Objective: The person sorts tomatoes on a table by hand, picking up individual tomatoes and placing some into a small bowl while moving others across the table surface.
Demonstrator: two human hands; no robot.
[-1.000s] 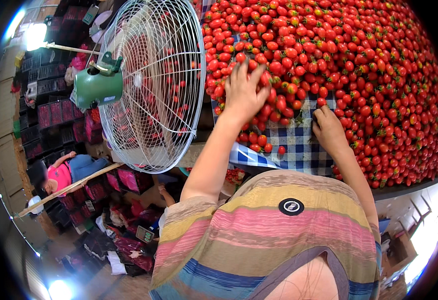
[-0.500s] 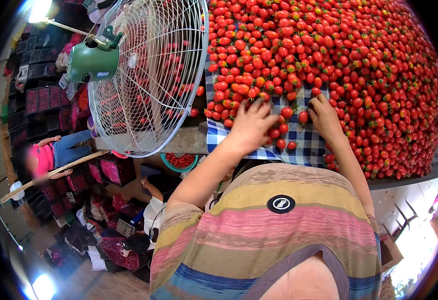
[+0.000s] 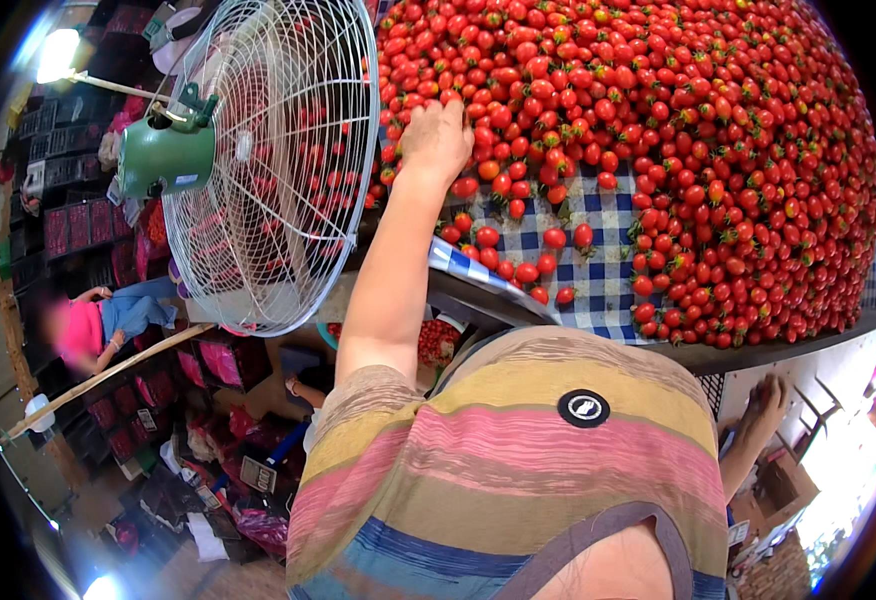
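A broad heap of small red cherry tomatoes (image 3: 718,160) covers the table, some with green stalk ends. My left hand (image 3: 438,143) reaches far forward over the heap's left part, fingers apart and resting on the tomatoes; it holds nothing that I can make out. Under it runs a blue-and-white checked cloth (image 3: 603,265), bare in a patch in front of me, where several loose tomatoes (image 3: 530,272) lie. Down at my right side, below the table edge, my right hand (image 3: 766,408) hangs in shade, fingers loosely extended and seemingly holding nothing.
A large wire-caged fan (image 3: 273,160) with a green motor stands close on the left. Below it is a tub of tomatoes (image 3: 438,342). Black crates (image 3: 83,228), a pole (image 3: 108,382) and a person in pink (image 3: 83,330) are farther left. A cardboard box (image 3: 786,487) stands at lower right.
My left hand has moved forward and left over the tomatoes. My right hand has left the cloth and dropped to my right side. Loose tomatoes on the cloth have shifted.
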